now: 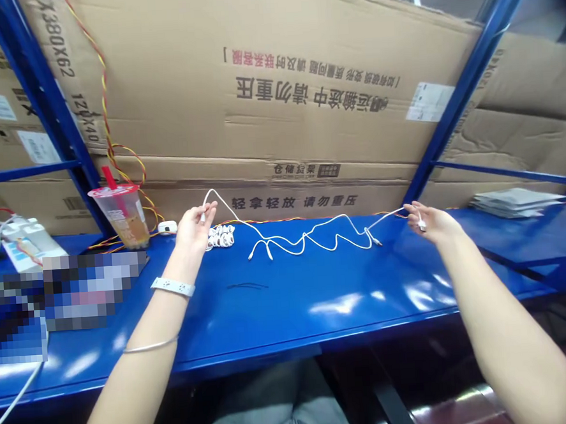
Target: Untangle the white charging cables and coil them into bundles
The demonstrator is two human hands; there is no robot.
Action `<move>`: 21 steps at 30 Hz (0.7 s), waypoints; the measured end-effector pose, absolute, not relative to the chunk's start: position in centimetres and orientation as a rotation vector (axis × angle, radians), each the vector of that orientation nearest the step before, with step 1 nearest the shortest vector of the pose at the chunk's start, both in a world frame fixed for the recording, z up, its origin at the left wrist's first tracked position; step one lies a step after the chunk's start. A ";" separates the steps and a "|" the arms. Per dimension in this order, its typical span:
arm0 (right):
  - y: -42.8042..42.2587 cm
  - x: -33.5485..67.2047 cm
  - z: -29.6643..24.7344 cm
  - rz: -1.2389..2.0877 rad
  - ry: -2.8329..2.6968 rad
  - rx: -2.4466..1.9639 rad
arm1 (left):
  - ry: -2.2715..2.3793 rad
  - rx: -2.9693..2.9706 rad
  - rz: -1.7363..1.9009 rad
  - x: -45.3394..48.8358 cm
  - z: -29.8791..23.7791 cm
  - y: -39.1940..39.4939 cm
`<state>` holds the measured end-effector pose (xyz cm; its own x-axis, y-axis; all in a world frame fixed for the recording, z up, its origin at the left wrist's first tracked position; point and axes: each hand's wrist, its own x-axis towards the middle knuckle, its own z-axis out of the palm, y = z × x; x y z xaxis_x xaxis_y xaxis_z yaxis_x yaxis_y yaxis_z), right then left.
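fingers of the left hand [192, 231] pinch one end of a white cable [304, 235], the grip narrow and raised above the blue table [289, 314]. those of the right hand [434, 223] curl around another end, with a white connector [422, 225] showing at the palm. the hands stand well apart, probably so that the cable spreads out and its branches show. between them it dips to the table and lies in loose waves, slack rather than taut, so the hold seems to need little pull. small plug ends rest on the surface, two nearer the left hand and at least one nearer the right; whether this is one branched lead or several, the view does not settle.

just beside the left hand, partly hidden by it, sit coiled white cables [224, 236], bundled perhaps to save room. thin dark strips [246, 286], possibly ties, lie in front of the spread cable, within easy reach. a drink cup [124, 222] stands toward the back left, seemingly kept clear of the cable, near twisted red and yellow wires [104, 95]. upright cardboard [278, 135] backs the table, and flat packets [512, 203] lie stacked at the far right.
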<state>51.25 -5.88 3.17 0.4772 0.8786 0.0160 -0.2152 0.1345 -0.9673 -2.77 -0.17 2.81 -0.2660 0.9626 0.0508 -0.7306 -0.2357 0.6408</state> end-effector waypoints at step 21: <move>-4.3 48.7 0.2 0.556 -1.381 -1.985 | 1.251 1.907 1.174 2.3 -2.0 -0.6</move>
<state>48.69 -4.32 0.19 0.3553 0.9345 0.0208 0.6597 -0.2350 -0.7139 2.27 -0.59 -1.98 0.1778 0.9161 0.3595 0.4167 -0.4010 0.8158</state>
